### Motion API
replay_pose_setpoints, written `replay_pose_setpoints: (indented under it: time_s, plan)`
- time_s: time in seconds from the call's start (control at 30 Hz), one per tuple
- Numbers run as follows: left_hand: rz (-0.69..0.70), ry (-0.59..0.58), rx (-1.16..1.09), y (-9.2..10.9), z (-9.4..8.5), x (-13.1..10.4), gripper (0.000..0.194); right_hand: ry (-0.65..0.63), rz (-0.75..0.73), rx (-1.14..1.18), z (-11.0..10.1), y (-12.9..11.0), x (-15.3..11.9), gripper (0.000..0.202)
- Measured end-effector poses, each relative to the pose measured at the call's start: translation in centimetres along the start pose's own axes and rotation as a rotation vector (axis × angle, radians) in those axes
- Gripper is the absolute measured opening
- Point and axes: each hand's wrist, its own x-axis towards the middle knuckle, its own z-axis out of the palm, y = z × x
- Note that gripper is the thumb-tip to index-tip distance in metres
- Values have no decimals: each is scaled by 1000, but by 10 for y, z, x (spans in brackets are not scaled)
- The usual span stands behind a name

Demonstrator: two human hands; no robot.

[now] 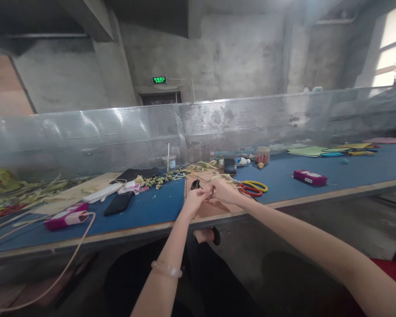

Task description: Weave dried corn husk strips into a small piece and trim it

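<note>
My left hand (195, 200) and my right hand (223, 190) meet over a brown board (211, 210) at the table's front edge. Fingers of both are closed in a pinch, close together. What lies between the fingertips is too small to make out. Just beyond my left hand is a small dark bundle (196, 184) with thin pale strands. To the right of my right hand lie scissors (255, 187) with red and yellow handles. Pale dried plant strips (203, 166) lie behind the board.
Left on the blue table (152, 204) are a black phone (119, 203), a magenta box (66, 216) with a cable, and heaps of dried strips (29, 193). Another magenta box (310, 177) and a jar (263, 155) stand right. A perforated metal screen (145, 127) runs behind.
</note>
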Motion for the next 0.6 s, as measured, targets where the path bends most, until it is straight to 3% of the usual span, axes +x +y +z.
replay_pose_setpoints:
  time_s: [0.33, 0.6]
  plan:
    - [7, 73, 75, -5, -2, 2, 31, 14, 79, -130, -7, -23, -11, 12]
    - [-28, 38, -120, 1, 2, -1, 26, 8, -157, -20, -15, -1, -9, 21]
